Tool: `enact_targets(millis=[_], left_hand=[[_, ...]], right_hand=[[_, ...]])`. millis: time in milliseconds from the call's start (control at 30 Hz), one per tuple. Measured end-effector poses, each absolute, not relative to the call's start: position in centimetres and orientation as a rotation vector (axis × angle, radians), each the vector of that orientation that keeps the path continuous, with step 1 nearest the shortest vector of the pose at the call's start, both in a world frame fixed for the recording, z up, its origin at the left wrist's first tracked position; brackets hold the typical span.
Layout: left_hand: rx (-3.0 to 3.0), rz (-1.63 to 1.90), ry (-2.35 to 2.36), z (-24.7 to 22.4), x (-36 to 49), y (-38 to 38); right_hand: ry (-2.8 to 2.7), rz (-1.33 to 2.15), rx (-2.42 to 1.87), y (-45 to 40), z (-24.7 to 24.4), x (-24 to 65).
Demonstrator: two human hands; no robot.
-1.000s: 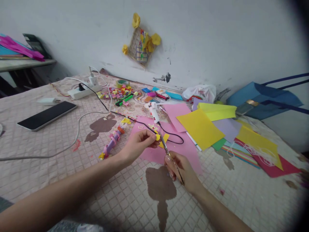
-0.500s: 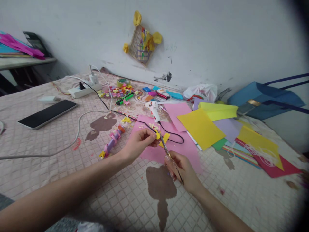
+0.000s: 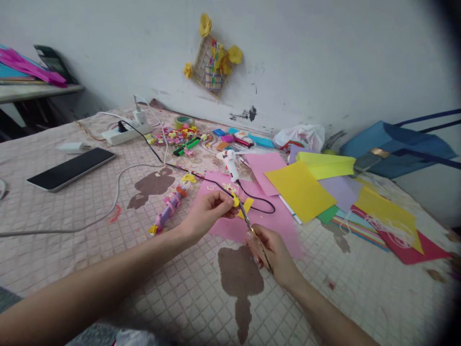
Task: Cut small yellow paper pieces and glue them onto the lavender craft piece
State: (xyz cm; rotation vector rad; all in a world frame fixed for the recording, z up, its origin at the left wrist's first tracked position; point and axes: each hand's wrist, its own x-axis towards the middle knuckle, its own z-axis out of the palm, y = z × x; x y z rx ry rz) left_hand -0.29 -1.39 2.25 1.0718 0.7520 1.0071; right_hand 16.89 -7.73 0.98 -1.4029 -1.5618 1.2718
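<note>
- phone [image 3: 72, 169] flat on the quilted cloth [image 3: 90, 269]; charger [image 3: 72, 147] just behind it;
- power strip [image 3: 126, 133] farther back, plugs in it; cables trail from there;
- purple roll [image 3: 169, 211] lying aslant, banded in pink, yellow at its near end; small cut shapes [image 3: 178, 137] heaped well beyond it;
- left hand [image 3: 212, 210] grasping a yellow scrap [image 3: 236, 200] between thumb and fingers, above the pink sheet [image 3: 223, 230];
- glue gun [image 3: 230, 166] beyond both hands, its black cord looping toward the right;
- scissors [image 3: 248, 221] pointing away, blades at the scrap; whether they touch it, I cannot tell;
- right hand [image 3: 268, 250] clenched round the scissors' handles;
- yellow sheet [image 3: 300, 192] atop other papers; blue bag [image 3: 392, 144] far right
</note>
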Motion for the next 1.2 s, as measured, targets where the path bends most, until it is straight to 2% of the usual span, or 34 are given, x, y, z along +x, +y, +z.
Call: enact_targets(millis=[1200], left_hand=[[1.052, 0.992, 0.743, 2.06, -0.43, -0.97]], right_hand=[[-1.602, 1.225, -1.422, -7.75, 1.17, 16.84]])
